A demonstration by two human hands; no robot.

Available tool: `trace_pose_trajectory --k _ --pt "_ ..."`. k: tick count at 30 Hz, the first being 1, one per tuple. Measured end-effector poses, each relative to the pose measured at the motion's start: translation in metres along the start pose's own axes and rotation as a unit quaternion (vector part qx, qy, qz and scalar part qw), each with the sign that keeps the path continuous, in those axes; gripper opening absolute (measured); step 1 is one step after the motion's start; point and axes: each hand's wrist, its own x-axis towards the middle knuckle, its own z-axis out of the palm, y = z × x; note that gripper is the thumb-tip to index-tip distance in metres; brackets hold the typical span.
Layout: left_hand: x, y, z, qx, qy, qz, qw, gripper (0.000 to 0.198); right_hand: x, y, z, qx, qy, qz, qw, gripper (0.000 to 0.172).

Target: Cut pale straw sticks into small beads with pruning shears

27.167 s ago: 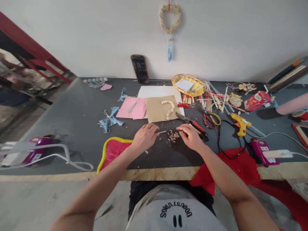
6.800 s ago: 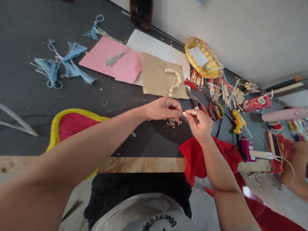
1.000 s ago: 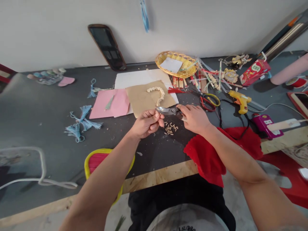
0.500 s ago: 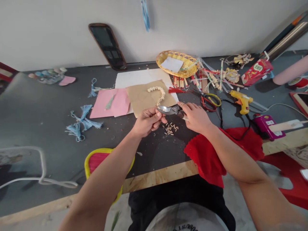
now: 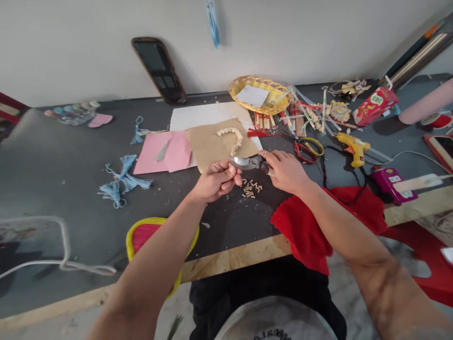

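Observation:
Wrapped around the handles of a pair of pruning shears point(image 5: 252, 163) is my right hand point(image 5: 286, 171). The metal jaws point left and reach the fingertips of my left hand point(image 5: 218, 179), which is closed in a pinch. Whatever those fingers hold is too small or hidden to make out. Just beyond the jaws, a curved row of cream-coloured bits point(image 5: 236, 133) lies on a sheet of brown paper point(image 5: 203, 146). Below the shears, several short pale cut pieces point(image 5: 250, 190) are scattered on the dark tabletop.
A yellow wicker basket point(image 5: 279, 87), scissors point(image 5: 306, 148), a yellow glue gun point(image 5: 356, 147) and a purple power block point(image 5: 394, 186) stand behind and right. Red cloth point(image 5: 300, 226) hangs over the front edge. Blue tassels point(image 5: 123, 177) and pink paper point(image 5: 170, 153) lie left.
My hands and the shears stay in nearly the same place, with the left fingers slightly shifted at the jaws. The whole view has moved a little.

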Motion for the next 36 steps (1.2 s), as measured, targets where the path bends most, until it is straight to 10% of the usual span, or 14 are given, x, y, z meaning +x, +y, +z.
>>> trace_pose_trajectory --k 10,23,36 --pt "-0.002 0.002 -0.007 -0.016 -0.048 -0.044 0.998 0.020 -0.001 0.001 0.000 0.033 -0.003 -0.027 0.999 0.053" --pt "0.006 -0.005 0.006 0.021 0.073 0.090 0.993 0.026 0.000 -0.001 0.002 0.015 0.006 0.035 0.999 0.053" --pt "0.002 -0.001 0.001 0.009 0.028 0.030 0.999 0.023 0.000 -0.001 0.001 0.025 -0.012 0.006 1.000 0.050"
